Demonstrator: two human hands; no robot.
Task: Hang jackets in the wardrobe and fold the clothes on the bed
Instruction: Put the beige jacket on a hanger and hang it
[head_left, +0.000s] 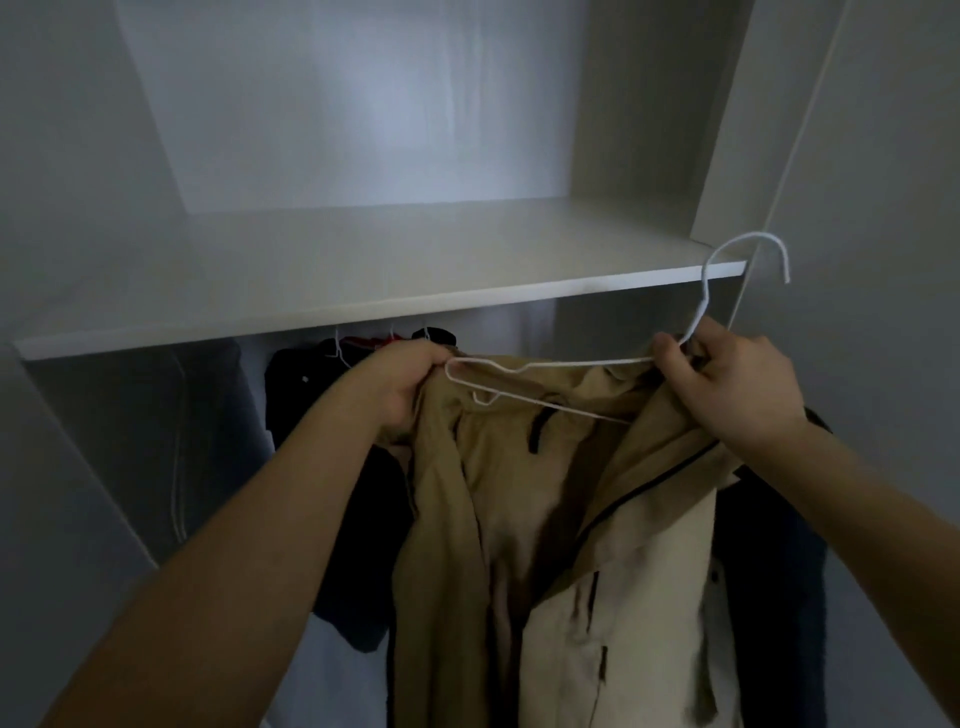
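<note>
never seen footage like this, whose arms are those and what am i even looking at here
This is a single picture from a camera worn on a person's head, looking forward and down, so the arms are the wearer's own. There is no robot. They stand before an open white wardrobe with a shelf. The left hand grips the shoulder of a tan jacket, and the right hand holds the jacket's other side together with a white wire hanger. Dark clothes already hang under the shelf.
</note>
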